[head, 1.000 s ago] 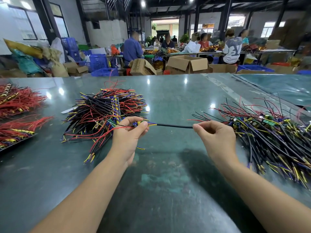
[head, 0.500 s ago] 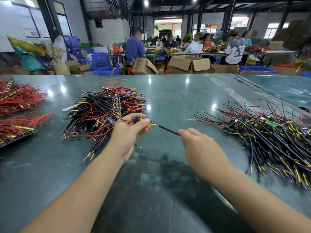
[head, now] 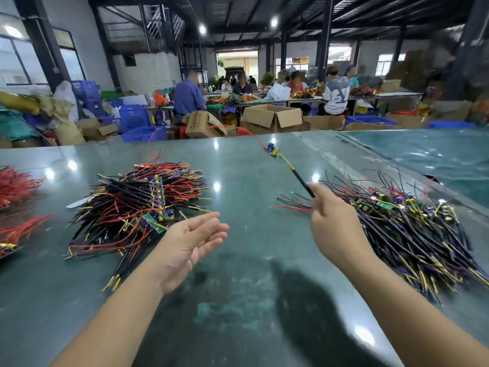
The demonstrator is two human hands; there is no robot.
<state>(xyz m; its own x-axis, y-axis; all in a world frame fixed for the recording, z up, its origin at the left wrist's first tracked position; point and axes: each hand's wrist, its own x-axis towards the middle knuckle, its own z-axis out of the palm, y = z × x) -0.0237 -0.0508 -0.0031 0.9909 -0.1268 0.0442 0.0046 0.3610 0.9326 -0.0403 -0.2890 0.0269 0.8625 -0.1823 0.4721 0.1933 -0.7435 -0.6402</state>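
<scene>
Starting at the far left: red wire bundles (head: pixel 18 186) lie on the table (head: pixel 251 300), and next to them sits the left pile (head: pixel 137 205) of wire assemblies, stacked fairly orderly with the boards lined up. Now the left hand (head: pixel 190 245): released, palm up, fingers straight, holding nothing, hovering just beside that pile's near edge. Moving across, here's the piece in play: one wire assembly (head: pixel 296 176) is up in the air above the table, its black sleeve slanting up and away, the small circuit board (head: pixel 273 150) at the top end and a red lead (head: pixel 238 129) trailing off to the left. The right hand (head: pixel 336 229) pinches only the lower tip of the black sleeve, over the near-left fringe of the right pile (head: pixel 410 229), which is a loose tangle.

And that's the worry. All the weight sits at the far end, on the board, and the pinch is at the very tip; I'd judge a slack grip lets the sleeve slide out and the piece drops or flies toward the table's far edge. The fingertips are hidden behind the back of the hand, so how firm the hold is I can't quite tell. The free red lead could also catch on stray ends poking up from the tangle and drag pieces along.
</scene>
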